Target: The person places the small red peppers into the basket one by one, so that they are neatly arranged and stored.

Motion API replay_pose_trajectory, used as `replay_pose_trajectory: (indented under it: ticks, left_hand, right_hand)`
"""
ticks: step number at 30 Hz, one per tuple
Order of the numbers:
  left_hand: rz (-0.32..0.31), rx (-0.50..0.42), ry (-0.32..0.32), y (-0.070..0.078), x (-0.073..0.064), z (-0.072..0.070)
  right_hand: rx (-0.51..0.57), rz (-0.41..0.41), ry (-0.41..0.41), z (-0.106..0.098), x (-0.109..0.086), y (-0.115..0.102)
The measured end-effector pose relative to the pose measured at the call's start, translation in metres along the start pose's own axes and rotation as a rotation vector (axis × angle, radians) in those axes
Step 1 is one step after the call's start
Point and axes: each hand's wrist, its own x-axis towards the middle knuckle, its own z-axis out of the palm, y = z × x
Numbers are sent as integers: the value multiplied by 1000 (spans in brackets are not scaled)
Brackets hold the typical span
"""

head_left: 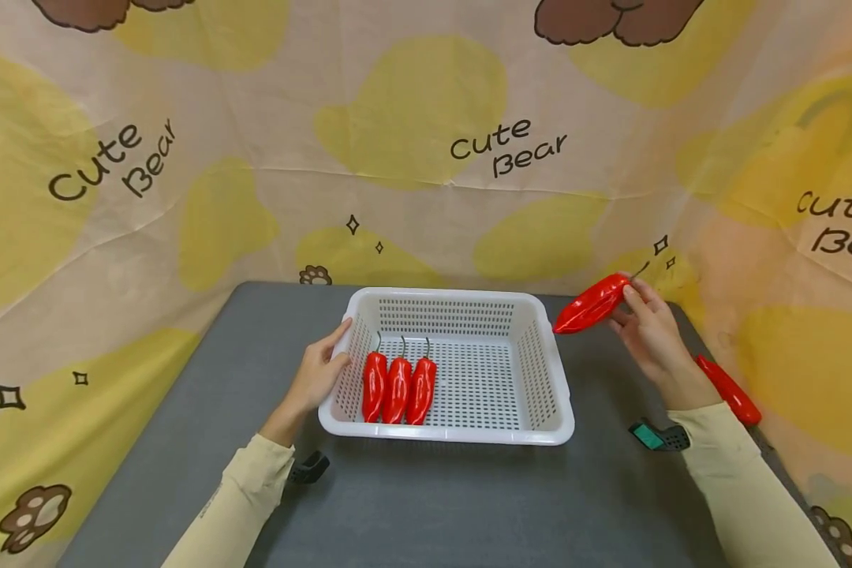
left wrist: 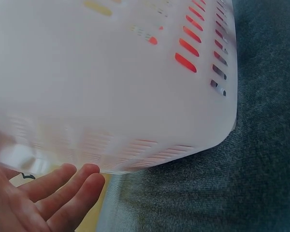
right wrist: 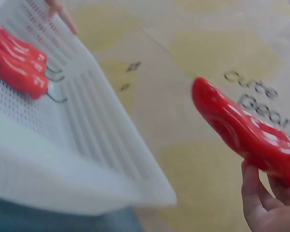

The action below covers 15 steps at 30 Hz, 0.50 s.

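Observation:
My right hand (head_left: 649, 331) pinches a glossy red pepper (head_left: 591, 304) by its stem end, above the table just right of the basket. The pepper slants, its tip toward the basket rim; in the right wrist view the same pepper (right wrist: 244, 128) is large and close. My left hand (head_left: 315, 375) holds the left rim of a white perforated plastic basket (head_left: 443, 435), thumb at the rim. Its fingers (left wrist: 70, 193) lie along the outer wall. Inside the basket, at the left, three red peppers (head_left: 397, 390) lie side by side, stems pointing away from me.
Another red pepper (head_left: 730, 392) lies at the table's right edge, partly behind my right forearm. The dark grey table (head_left: 426, 505) meets a patterned cloth (head_left: 412, 110) hanging along its back and sides.

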Motion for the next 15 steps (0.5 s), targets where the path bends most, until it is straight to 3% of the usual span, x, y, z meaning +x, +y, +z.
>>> replay_pose_trajectory:
  ticks: [4,7,11,15]
  left_hand:
    - [-3,4,3,-1,0,0]
    - [-7,10,3,0,-1,0]
    - [-6,14,-2,1,0,0]
    - [-3,10,-5,3,1,0]
  right_hand:
    - [-173,34,118,29,8,7]
    - [-329,-4,150,45,14,16]
    - [-440,-107,107,59,22,28]
    - [-491,-143,23,73,32,35]
